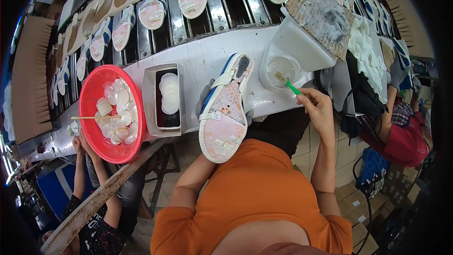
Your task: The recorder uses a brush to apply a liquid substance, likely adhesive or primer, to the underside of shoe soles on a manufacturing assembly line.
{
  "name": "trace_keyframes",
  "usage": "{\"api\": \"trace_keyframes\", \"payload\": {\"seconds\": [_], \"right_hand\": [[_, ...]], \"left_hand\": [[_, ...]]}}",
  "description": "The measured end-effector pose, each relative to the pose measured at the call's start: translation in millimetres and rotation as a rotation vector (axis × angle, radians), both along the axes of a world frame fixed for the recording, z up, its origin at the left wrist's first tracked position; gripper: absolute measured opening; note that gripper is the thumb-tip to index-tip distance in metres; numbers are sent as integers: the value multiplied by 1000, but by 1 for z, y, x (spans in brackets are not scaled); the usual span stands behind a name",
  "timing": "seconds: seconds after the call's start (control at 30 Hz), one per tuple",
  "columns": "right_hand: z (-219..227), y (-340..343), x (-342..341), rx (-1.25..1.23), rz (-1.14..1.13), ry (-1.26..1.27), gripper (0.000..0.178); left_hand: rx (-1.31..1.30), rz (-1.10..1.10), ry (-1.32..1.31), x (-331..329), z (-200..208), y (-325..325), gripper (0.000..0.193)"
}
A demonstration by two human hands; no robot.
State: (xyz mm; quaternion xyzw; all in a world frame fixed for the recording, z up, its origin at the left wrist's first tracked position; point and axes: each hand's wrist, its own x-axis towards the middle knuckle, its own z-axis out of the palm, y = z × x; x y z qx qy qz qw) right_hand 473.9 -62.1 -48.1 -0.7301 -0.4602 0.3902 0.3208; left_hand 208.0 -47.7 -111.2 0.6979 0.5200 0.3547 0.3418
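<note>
My left hand (204, 98), in a grey glove, is wrapped round a white and blue sandal (222, 118). The sandal is bottom up, its pinkish underside facing me, with a dark patch at the far, narrow end. Most of the left palm is hidden behind it. My bare right hand (318, 107) pinches the green handle of a small brush (293, 89). The brush's tip is inside a clear round cup (264, 78) with yellowish residue in it, right of the sandal.
A red basin (85, 113) with whitish discs and a stick stands left, beside a white box (150, 99) holding round pads (169, 89). Behind runs a roller conveyor (174, 14) with several sandals. A crusted board (321, 16) rests on a white container (283, 42). Co-workers flank me.
</note>
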Motion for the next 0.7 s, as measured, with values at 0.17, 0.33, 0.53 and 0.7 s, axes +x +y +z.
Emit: {"api": "trace_keyframes", "payload": {"seconds": [0.17, 0.33, 0.53, 0.7], "right_hand": [[-1, 6, -3, -127, -92, 344, 19], [17, 16, -27, 28, 37, 495, 17], [34, 4, -63, 109, 292, 379, 17], [31, 9, -73, 179, 301, 212, 14]], "left_hand": [[-405, -34, -639, 11, -8, -3, 81], [-989, -46, -1498, 17, -15, -2, 80], [-1190, -58, -1833, 12, -14, -5, 79], [-1238, -74, -1908, 12, -15, -4, 79]]}}
